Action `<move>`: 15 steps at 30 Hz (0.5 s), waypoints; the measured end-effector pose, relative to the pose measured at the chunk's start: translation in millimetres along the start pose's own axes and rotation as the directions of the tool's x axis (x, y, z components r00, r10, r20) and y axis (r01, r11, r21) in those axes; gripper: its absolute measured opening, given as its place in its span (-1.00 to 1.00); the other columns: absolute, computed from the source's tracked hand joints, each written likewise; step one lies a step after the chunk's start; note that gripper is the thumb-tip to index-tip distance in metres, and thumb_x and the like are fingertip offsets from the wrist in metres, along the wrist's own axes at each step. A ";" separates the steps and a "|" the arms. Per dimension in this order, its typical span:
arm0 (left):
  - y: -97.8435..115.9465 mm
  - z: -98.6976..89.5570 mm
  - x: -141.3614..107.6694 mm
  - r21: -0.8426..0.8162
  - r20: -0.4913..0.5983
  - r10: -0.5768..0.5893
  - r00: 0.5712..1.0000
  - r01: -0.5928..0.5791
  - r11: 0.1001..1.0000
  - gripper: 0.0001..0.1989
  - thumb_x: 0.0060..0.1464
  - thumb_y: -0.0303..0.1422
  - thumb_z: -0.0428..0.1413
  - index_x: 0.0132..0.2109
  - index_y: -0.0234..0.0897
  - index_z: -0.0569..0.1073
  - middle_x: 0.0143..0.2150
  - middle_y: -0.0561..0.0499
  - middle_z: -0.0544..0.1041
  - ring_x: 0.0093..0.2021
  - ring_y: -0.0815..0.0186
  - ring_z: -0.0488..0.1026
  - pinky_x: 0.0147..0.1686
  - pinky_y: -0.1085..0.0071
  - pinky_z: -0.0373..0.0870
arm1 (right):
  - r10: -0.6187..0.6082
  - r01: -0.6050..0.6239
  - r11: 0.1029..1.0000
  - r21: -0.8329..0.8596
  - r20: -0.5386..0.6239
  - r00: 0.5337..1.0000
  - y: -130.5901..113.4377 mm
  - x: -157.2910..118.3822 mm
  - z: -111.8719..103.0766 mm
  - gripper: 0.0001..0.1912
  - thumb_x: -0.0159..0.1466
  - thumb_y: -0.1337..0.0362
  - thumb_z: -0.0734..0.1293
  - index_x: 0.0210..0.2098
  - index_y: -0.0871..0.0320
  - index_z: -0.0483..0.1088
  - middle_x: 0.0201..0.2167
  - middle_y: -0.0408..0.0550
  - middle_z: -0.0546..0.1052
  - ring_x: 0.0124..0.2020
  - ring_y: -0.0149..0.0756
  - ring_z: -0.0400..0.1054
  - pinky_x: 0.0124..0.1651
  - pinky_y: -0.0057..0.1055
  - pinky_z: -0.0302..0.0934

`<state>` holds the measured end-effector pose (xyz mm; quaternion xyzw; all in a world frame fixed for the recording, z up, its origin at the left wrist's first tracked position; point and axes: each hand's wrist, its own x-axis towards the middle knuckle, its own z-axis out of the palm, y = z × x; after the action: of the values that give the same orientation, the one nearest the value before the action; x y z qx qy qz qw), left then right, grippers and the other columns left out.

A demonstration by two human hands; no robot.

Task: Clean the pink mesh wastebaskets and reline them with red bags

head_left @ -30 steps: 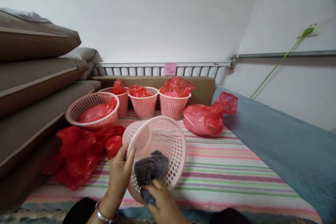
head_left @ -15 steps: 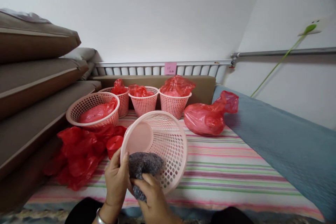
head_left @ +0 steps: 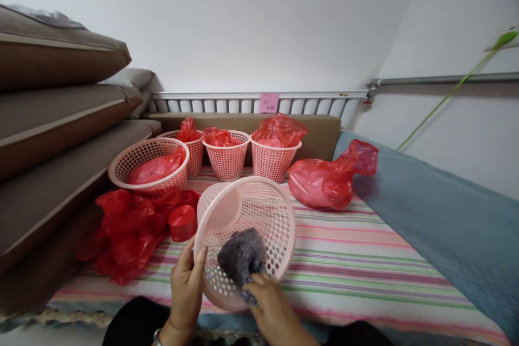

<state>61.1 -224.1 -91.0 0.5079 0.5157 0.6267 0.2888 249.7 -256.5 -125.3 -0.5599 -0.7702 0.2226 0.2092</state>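
A pink perforated plastic basket (head_left: 287, 211) lies tilted in front of me, its mouth facing me. My left hand (head_left: 188, 278) grips its rim at the left, thumb on the near side. With my right hand (head_left: 270, 300) I hold a dark grey fuzzy cloth (head_left: 243, 254) against the inside wall of the basket, low in its mouth. The fingers are pinched round the cloth's near end. Just left of the basket stands a roll of red plastic ribbon (head_left: 182, 223), beside crumpled red plastic bags (head_left: 130, 232).
Several pink baskets with red bags stand behind; one wide basket (head_left: 113, 170) is at left. A tied red bag (head_left: 320, 184) lies at right on the striped sheet (head_left: 365, 270). Stacked cushions (head_left: 60, 140) rise at left, a radiator (head_left: 211, 105) behind.
My right hand has moved the cloth rightward, from the left rim toward the middle of the basket's inside wall. My left hand still holds the rim. The view has shifted slightly.
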 end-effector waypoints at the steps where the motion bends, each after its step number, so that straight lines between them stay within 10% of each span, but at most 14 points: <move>1: -1.6 0.0 -1.1 0.017 0.012 0.010 1.000 -0.010 1.000 -0.59 0.07 -0.14 0.09 0.03 -0.23 0.41 -0.03 -0.07 0.54 -0.02 0.16 0.44 0.01 0.28 0.32 | -0.015 0.015 0.998 0.058 0.008 1.000 -5.4 -0.4 7.0 -0.61 0.01 0.51 0.22 -0.23 0.09 0.49 -0.18 -0.03 0.48 -0.08 -0.20 0.27 -0.01 -0.35 0.12; 9: -1.5 4.6 -9.5 0.064 0.021 -0.023 1.000 0.021 0.998 -0.56 0.09 -0.10 0.04 0.06 -0.23 0.35 -0.05 -0.08 0.52 -0.04 0.15 0.44 -0.03 0.28 0.34 | -0.017 0.115 0.877 0.466 -0.209 0.978 -55.6 9.7 22.9 -0.48 0.09 0.45 0.22 0.05 0.05 0.37 0.08 0.00 0.38 0.13 -0.19 0.20 0.20 -0.23 0.04; 15: -9.3 -0.3 -14.2 0.019 -0.002 -0.064 0.998 0.064 0.998 -0.55 0.09 -0.10 0.05 0.07 -0.21 0.33 -0.02 -0.07 0.48 -0.02 0.17 0.42 0.01 0.29 0.30 | -0.174 0.167 0.953 0.251 0.008 0.985 -36.1 4.6 4.6 -0.25 -0.09 0.54 0.18 0.12 0.08 0.30 0.03 -0.01 0.40 0.08 -0.20 0.21 0.18 -0.26 0.05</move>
<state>63.8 -234.0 -104.5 0.4936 0.5379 0.6123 0.3035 218.1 -262.5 -107.9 -0.4573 -0.7845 0.3072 0.2848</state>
